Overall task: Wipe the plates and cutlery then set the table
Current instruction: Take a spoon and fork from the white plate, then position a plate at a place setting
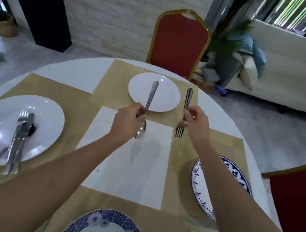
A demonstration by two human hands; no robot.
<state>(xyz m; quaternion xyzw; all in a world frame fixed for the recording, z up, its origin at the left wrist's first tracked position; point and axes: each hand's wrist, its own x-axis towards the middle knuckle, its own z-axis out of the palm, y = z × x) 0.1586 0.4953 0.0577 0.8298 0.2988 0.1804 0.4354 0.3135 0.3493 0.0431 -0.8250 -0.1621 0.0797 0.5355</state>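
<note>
Reaching across the round white surface [71,72], we grip a long steel spoon [145,112] in the closed left hand [127,120] and a steel fork [183,118] in the closed right hand [195,122]. We should lower each flat beside the plain white far plate [163,95], handles parallel, one either side.

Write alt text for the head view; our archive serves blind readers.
A person's left hand holds a metal spoon and the right hand a metal fork, either side of a round white plate on a tan placemat.
</note>
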